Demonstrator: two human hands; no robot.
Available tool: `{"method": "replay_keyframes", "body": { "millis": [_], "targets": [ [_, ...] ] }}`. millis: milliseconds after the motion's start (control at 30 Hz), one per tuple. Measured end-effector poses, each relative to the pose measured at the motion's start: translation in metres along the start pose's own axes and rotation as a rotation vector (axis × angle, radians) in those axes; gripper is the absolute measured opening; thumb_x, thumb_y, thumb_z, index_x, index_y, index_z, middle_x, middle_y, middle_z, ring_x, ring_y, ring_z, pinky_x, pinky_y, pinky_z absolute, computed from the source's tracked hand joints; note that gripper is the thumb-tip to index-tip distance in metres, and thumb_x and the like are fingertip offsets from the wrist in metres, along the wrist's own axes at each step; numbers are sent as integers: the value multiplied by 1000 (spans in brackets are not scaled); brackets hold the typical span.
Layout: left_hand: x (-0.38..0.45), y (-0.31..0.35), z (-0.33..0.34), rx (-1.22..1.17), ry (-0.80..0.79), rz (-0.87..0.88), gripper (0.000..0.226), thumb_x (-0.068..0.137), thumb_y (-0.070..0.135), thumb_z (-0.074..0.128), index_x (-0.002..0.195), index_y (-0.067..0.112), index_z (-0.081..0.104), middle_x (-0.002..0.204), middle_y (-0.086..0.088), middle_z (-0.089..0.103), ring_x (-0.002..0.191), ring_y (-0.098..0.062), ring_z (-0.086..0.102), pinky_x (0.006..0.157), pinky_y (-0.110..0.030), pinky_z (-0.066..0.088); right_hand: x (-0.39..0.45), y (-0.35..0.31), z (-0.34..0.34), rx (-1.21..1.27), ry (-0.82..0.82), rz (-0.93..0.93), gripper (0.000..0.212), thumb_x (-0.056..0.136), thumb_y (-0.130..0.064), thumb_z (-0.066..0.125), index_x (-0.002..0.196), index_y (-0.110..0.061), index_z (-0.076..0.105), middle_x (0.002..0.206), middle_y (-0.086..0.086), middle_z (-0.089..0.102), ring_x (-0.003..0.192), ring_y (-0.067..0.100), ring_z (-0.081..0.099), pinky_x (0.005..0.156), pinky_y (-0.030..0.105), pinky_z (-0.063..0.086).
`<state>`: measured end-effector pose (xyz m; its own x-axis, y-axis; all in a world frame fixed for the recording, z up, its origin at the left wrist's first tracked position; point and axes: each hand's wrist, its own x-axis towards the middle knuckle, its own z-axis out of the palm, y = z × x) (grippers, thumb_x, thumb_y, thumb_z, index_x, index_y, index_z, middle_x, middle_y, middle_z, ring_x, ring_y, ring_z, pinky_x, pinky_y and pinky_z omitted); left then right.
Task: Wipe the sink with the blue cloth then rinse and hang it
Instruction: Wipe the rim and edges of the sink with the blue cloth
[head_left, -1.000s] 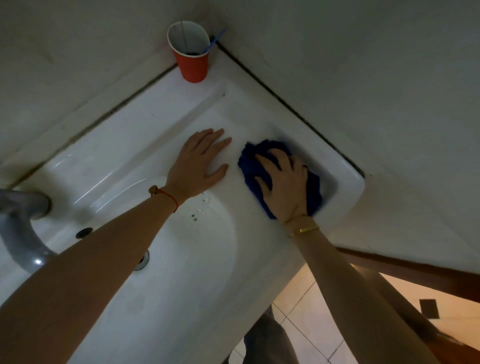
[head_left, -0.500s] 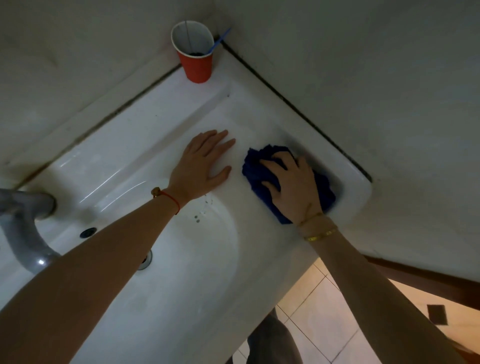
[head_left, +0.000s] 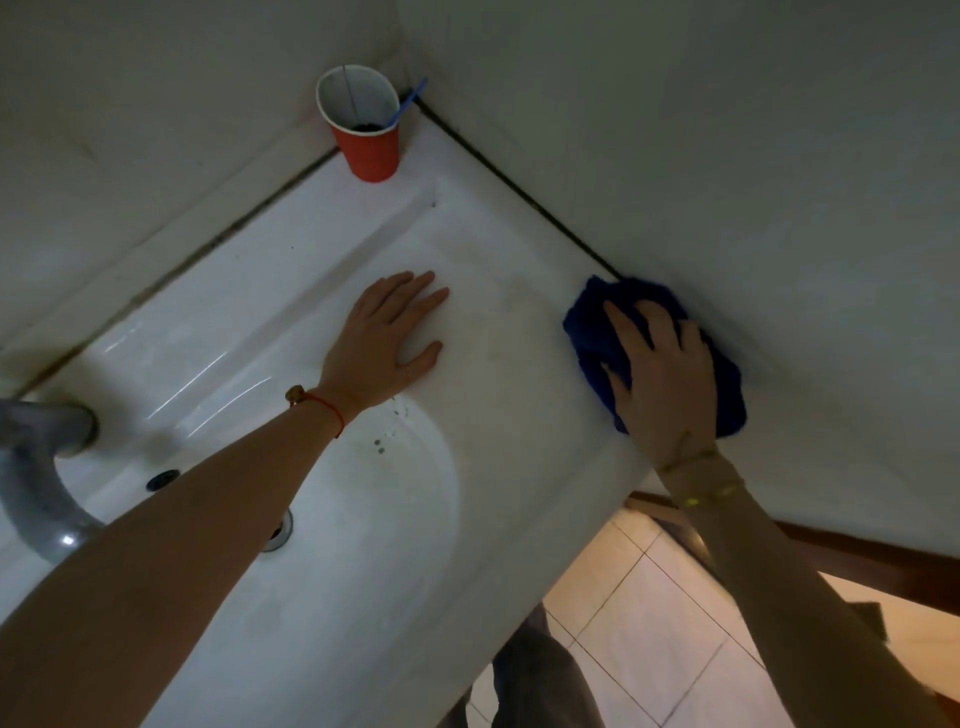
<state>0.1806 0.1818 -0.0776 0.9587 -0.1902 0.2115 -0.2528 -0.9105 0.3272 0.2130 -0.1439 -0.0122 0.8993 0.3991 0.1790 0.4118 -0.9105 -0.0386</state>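
From the head view, our right hand (head_left: 662, 384) presses the blue cloth (head_left: 597, 332) flat at three o'clock on the sink (head_left: 493, 415) rim, against the wall, fingers spread straight over it, likely to scrub that dark seam. Our left hand (head_left: 387, 340) lies flat near centre, fingers together and straight, seemingly bracing us. A red cup (head_left: 366, 140) stands at twelve o'clock, out of the way.

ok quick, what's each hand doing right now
Left hand: open, flat on the sink ledge, holding nothing.
Right hand: open, fingers spread, pressing the blue cloth on the sink's edge by the wall.
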Motion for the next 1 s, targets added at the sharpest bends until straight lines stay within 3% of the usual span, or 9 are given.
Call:
{"method": "replay_keyframes", "body": {
  "millis": [200, 333, 500, 567, 733, 833, 1000],
  "targets": [
    [-2, 4, -2, 0, -16, 1, 57, 97, 39, 49, 150, 18, 43, 157, -6, 40, 144, -28, 36, 122, -45, 25, -2, -2, 0, 14, -35, 110, 58, 82, -26, 72, 135, -12, 52, 127, 19, 54, 93, 41, 55, 77, 46, 50],
    [-5, 14, -10, 43, -47, 5, 57, 100, 36, 47, 153, 18, 37, 160, -8, 34, 148, -29, 30, 124, -46, 20, -37, -13, -8, 98, 9, 339, 53, 86, -32, 65, 134, -12, 53, 131, 20, 52, 99, 41, 52, 83, 46, 46],
    [-43, 80, -27, -193, -23, 109, 54, 99, 34, 56, 147, 11, 47, 155, -7, 42, 143, -24, 39, 121, -40, 30, -106, -52, -18, 343, 102, 610, 56, 86, -32, 64, 135, -11, 50, 136, 20, 44, 108, 40, 48, 91, 45, 44],
    [-72, 113, -27, -267, -88, 160, 56, 97, 39, 56, 145, 11, 50, 153, -7, 45, 141, -24, 41, 120, -37, 30, -126, -68, -19, 488, 116, 672, 62, 85, -32, 65, 139, -9, 45, 138, 21, 41, 115, 40, 46, 98, 44, 42],
    [-132, 169, -14, -247, -343, 180, 72, 96, 52, 43, 152, 6, 37, 155, -11, 42, 144, -25, 37, 124, -35, 19, -115, -51, -15, 594, 111, 699, 68, 86, -41, 57, 143, -7, 41, 135, 21, 42, 116, 37, 47, 102, 43, 41],
    [-139, 176, -12, -237, -336, 118, 72, 98, 51, 41, 153, 5, 34, 155, -11, 42, 145, -22, 34, 124, -30, 11, -107, -42, -11, 596, 85, 704, 67, 89, -39, 60, 145, -10, 38, 138, 19, 38, 118, 36, 44, 104, 38, 37],
    [-140, 177, -9, -267, -280, 126, 70, 98, 50, 45, 150, 4, 39, 151, -13, 47, 141, -25, 40, 123, -34, 20, -143, -74, -8, 600, 86, 639, 73, 83, -48, 57, 144, -12, 40, 140, 19, 39, 116, 35, 47, 102, 43, 41]
  ]
}}
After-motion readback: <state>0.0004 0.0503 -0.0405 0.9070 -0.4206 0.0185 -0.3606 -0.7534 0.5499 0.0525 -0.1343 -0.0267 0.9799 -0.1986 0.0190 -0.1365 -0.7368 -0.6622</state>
